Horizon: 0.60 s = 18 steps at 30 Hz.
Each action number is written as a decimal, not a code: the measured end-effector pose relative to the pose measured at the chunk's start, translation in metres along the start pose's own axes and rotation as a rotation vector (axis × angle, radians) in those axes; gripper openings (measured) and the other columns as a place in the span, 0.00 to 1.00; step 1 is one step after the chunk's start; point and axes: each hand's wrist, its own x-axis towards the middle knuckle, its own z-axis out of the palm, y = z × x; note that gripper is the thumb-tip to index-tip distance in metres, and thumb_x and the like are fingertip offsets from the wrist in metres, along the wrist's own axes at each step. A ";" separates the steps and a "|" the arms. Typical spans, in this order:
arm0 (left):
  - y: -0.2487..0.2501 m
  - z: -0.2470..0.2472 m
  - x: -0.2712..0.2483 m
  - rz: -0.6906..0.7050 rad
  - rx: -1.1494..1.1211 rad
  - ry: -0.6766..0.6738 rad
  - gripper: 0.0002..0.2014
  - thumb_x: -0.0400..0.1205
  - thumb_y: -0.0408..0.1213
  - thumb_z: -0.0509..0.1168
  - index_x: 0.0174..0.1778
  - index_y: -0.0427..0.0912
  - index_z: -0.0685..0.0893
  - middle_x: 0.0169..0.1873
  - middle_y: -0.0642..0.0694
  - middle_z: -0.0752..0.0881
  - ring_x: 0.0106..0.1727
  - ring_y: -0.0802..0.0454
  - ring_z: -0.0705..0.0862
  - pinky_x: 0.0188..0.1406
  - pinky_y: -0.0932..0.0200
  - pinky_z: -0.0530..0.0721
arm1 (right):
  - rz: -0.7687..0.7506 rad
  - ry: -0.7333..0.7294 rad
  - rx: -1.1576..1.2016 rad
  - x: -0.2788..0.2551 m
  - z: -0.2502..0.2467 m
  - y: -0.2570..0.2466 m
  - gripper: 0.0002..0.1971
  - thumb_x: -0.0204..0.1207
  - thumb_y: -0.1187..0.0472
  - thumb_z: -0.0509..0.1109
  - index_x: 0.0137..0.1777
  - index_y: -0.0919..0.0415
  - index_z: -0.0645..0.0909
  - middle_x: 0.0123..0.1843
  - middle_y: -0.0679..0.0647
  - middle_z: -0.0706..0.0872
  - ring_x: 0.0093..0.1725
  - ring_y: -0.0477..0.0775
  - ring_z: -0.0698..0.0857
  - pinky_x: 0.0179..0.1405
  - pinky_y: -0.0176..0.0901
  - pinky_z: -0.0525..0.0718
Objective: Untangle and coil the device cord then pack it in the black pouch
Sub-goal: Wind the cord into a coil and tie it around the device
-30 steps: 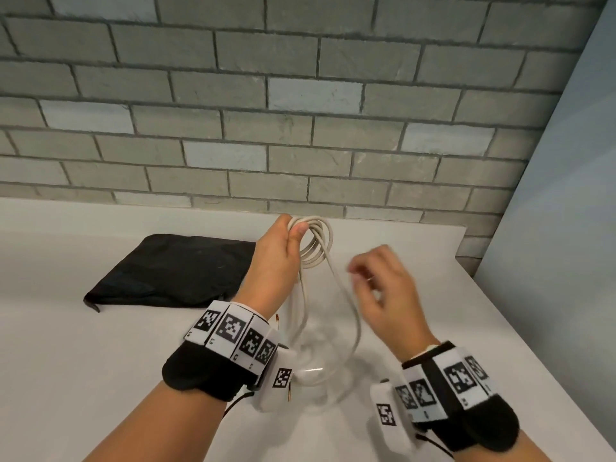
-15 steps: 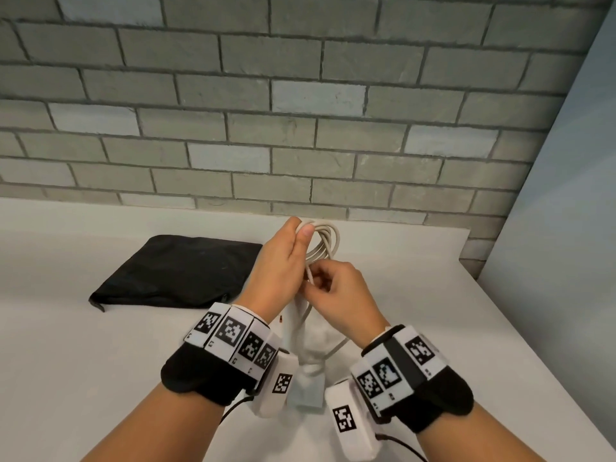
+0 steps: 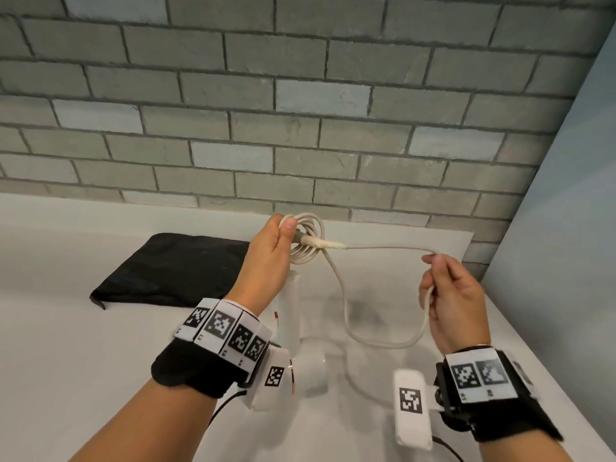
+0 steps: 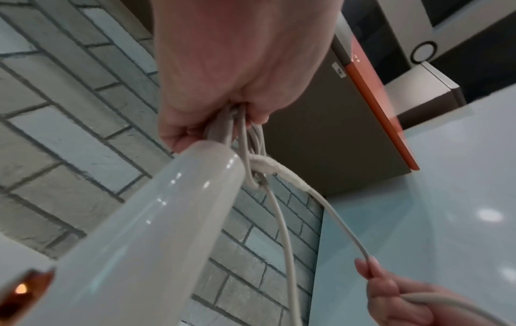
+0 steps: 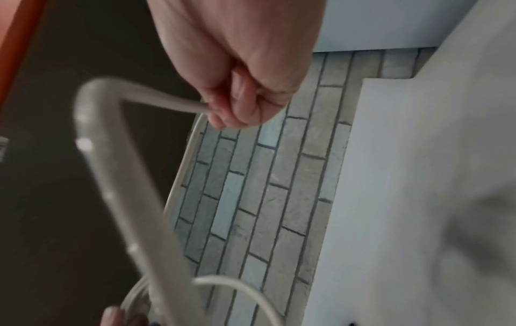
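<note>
Here the raised left hand [image 3: 270,251] grips the coiled cord [image 3: 310,236]; right hand [image 3: 453,305] fingers pinch its slack.

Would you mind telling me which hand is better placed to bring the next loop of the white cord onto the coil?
The right hand. It grips the loose stretch of the white cord, whereas the left hand is occupied pinching the coil near the black fabric pouch.

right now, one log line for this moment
left hand: holds cord coil | right hand: grips loose cord | black pouch: on table, empty-looking
</note>
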 end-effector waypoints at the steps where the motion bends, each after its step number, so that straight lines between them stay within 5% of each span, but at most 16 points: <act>1: -0.001 0.000 0.001 0.002 0.023 0.011 0.11 0.86 0.44 0.49 0.42 0.48 0.73 0.37 0.56 0.75 0.39 0.62 0.75 0.41 0.70 0.72 | -0.001 0.030 -0.001 -0.001 -0.003 0.005 0.11 0.82 0.60 0.58 0.41 0.55 0.80 0.19 0.45 0.76 0.18 0.41 0.69 0.14 0.30 0.62; 4: -0.002 -0.003 0.004 -0.041 0.023 0.056 0.10 0.85 0.44 0.48 0.47 0.46 0.73 0.44 0.49 0.72 0.41 0.60 0.74 0.48 0.64 0.73 | 0.023 0.145 -0.015 -0.002 -0.016 0.020 0.12 0.82 0.60 0.57 0.40 0.54 0.80 0.17 0.45 0.76 0.16 0.40 0.69 0.12 0.28 0.62; 8: 0.000 -0.006 0.002 -0.051 -0.025 0.050 0.13 0.85 0.45 0.48 0.41 0.46 0.74 0.34 0.50 0.76 0.34 0.58 0.75 0.34 0.67 0.74 | 0.113 0.228 -0.096 0.011 -0.030 0.036 0.10 0.82 0.62 0.58 0.44 0.60 0.80 0.15 0.47 0.77 0.13 0.39 0.68 0.11 0.26 0.64; 12: 0.003 -0.007 -0.001 -0.030 -0.030 0.037 0.13 0.85 0.45 0.49 0.35 0.54 0.71 0.30 0.50 0.74 0.32 0.56 0.73 0.33 0.63 0.73 | 0.128 0.212 -0.182 0.029 -0.033 0.042 0.09 0.83 0.66 0.55 0.52 0.65 0.77 0.29 0.58 0.77 0.16 0.42 0.76 0.13 0.29 0.74; 14: 0.004 -0.008 -0.001 -0.026 -0.027 0.025 0.13 0.85 0.45 0.49 0.34 0.55 0.70 0.30 0.51 0.74 0.32 0.57 0.72 0.34 0.63 0.73 | 0.165 0.063 -0.380 0.035 -0.029 0.040 0.13 0.82 0.65 0.57 0.61 0.71 0.76 0.42 0.64 0.78 0.31 0.53 0.83 0.26 0.32 0.84; 15: 0.004 -0.008 -0.001 -0.026 -0.028 0.016 0.13 0.85 0.44 0.49 0.34 0.55 0.70 0.30 0.50 0.74 0.32 0.56 0.72 0.34 0.62 0.73 | 0.195 -0.031 -0.604 0.034 -0.025 0.037 0.17 0.81 0.63 0.59 0.67 0.70 0.73 0.53 0.66 0.77 0.43 0.59 0.84 0.41 0.37 0.86; 16: 0.005 -0.008 -0.001 -0.026 -0.030 0.006 0.13 0.85 0.44 0.49 0.34 0.55 0.70 0.30 0.50 0.73 0.32 0.56 0.72 0.35 0.61 0.73 | 0.205 -0.108 -0.867 0.032 -0.019 0.032 0.23 0.80 0.60 0.62 0.72 0.68 0.68 0.63 0.67 0.72 0.57 0.64 0.80 0.58 0.43 0.81; 18: 0.008 -0.006 -0.001 -0.023 -0.036 -0.011 0.13 0.85 0.43 0.49 0.34 0.55 0.70 0.30 0.51 0.73 0.32 0.57 0.72 0.35 0.61 0.73 | 0.007 -0.197 -1.205 0.020 0.001 0.018 0.27 0.79 0.55 0.63 0.75 0.61 0.64 0.72 0.62 0.66 0.71 0.63 0.68 0.70 0.52 0.66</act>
